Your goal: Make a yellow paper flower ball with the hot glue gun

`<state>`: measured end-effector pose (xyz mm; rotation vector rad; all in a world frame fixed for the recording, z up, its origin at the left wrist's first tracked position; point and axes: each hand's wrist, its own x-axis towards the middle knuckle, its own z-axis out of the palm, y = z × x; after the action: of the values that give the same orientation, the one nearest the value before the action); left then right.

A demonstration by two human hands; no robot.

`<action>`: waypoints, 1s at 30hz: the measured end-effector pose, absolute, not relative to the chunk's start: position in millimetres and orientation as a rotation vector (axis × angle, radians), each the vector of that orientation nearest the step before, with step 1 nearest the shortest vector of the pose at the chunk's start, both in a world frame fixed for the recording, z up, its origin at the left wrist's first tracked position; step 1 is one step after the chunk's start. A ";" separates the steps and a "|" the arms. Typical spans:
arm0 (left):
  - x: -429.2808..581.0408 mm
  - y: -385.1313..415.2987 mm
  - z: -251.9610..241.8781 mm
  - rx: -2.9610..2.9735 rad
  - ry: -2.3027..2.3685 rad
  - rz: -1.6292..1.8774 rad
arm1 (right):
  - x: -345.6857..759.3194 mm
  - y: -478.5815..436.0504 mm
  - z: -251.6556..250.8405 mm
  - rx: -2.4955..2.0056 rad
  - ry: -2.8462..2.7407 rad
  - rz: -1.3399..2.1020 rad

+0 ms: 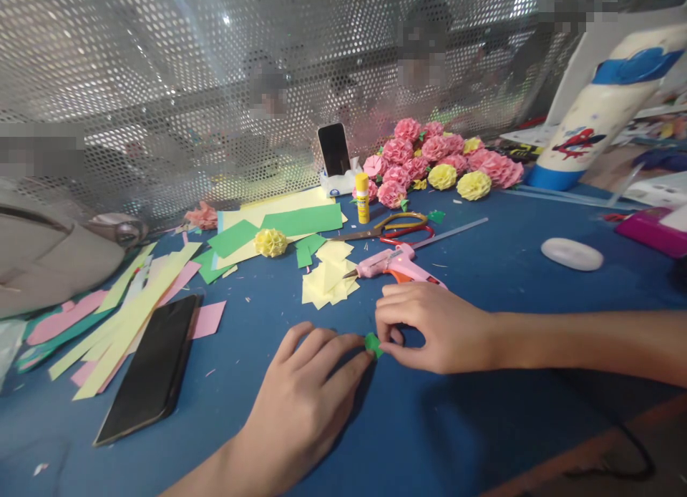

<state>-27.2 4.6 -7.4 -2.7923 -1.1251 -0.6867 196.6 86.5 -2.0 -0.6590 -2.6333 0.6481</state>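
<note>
A small piece of green paper (373,344) is pinched between my two hands, low over the blue table. My left hand (316,389) has its thumb and fingertips closed on the paper's left side. From the right, my right hand (434,325) grips the other edge with thumb and forefinger. Just beyond my hands lie a pink hot glue gun (391,262) and a loose pile of pale yellow paper squares (328,278). Behind the glue gun rest scissors (397,228) with red and yellow handles.
A glue stick (363,200), a propped phone (333,150) and many pink paper flowers (424,157) stand at the back. A black phone (153,368) and yellow strips (129,318) lie left. At right are a tall bottle (595,117) and a white oval object (572,254).
</note>
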 end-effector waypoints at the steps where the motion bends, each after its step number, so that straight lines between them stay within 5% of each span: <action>1: -27.3 4.6 -7.5 -2.794 -1.117 -0.682 | 197.2 87.6 -0.5 -0.666 -2.653 0.654; 30: -26.2 2.7 -9.2 -2.860 -1.052 -0.585 | 198.7 99.5 9.0 -0.612 -2.696 0.737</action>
<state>-26.2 2.7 -9.2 -2.8596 -1.0518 -0.5847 198.7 99.5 9.0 -0.6115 -2.6960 0.7373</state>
